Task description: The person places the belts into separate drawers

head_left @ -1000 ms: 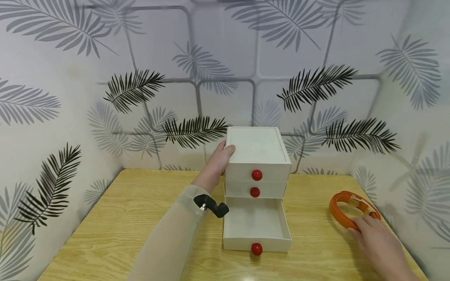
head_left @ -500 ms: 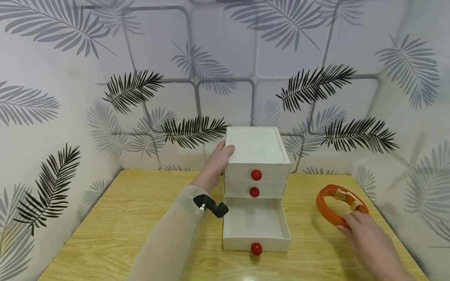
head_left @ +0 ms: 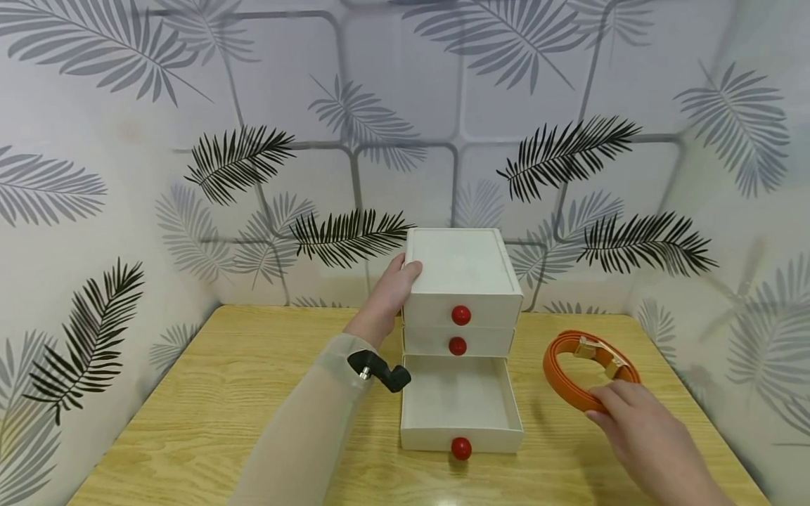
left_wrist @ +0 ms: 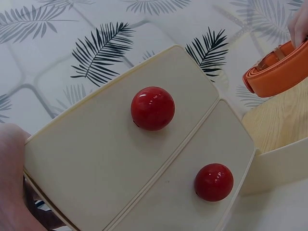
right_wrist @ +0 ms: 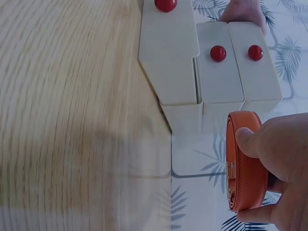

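Note:
A small white drawer unit (head_left: 462, 261) with red round knobs stands on the table. Its bottom drawer (head_left: 490, 441) is pulled out, with nothing inside, while the upper two are closed. My left hand (head_left: 387, 289) grips the unit's upper left edge, thumb on the top; its other fingers are mostly hidden along the side. To the right of the unit, my right hand (head_left: 645, 430) holds a coiled orange belt (head_left: 558, 374) with gold metal fittings. The right wrist view shows the thumb on the belt's (right_wrist: 252, 187) band. The coil is held above the table.
The wooden table (head_left: 266, 365) runs back to a wall (head_left: 405, 84) patterned with leaves, with side walls at left and right. A black wrist mount (head_left: 380, 370) sits on the left sleeve.
My right hand has carried the coiled belt leftward, nearer to the pulled-out drawer. My left hand and the drawer unit have stayed in place.

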The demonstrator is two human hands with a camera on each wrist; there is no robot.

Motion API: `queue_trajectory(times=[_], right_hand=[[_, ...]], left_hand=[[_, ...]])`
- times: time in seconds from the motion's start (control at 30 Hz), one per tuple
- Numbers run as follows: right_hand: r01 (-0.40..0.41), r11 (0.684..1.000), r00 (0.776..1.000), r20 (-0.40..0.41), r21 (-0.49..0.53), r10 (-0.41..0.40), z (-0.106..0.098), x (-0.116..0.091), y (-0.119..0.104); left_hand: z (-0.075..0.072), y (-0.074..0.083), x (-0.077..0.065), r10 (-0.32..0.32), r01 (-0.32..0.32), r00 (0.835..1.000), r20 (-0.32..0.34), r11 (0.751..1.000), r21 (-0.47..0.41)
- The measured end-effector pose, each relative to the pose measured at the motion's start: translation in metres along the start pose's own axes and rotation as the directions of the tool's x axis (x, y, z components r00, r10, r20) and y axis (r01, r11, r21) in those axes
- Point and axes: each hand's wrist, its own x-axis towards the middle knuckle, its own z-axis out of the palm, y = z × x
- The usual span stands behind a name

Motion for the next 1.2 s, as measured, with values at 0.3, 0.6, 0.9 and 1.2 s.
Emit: queue_trajectory(times=[0.3,0.6,0.9,1.2], right_hand=[[0.064,0.998,0.998,0.022,-0.023,-0.064,-0.005,0.0,-0.015],[0.085,0.996,0.994,0.067,0.002,-0.085,-0.007,0.005,-0.03],[0.045,0.998,0.98,0.19,0.034,-0.051,-0.008,0.009,-0.046],[0.081,0.996,0.975,0.202,0.047,-0.089,-0.006,0.013,-0.06]], left_hand=[[-0.001,0.0,0.0,0.007,-0.007,1.0,0.006,1.0,-0.003],[-0.001,0.0,0.0,0.002,-0.002,1.0,0.005,1.0,0.003],[-0.001,-0.001,0.003,0.0,0.0,1.0,0.006,1.0,0.009],[-0.001,-0.002,0.003,0.0,0.0,1.0,0.005,1.0,0.004]])
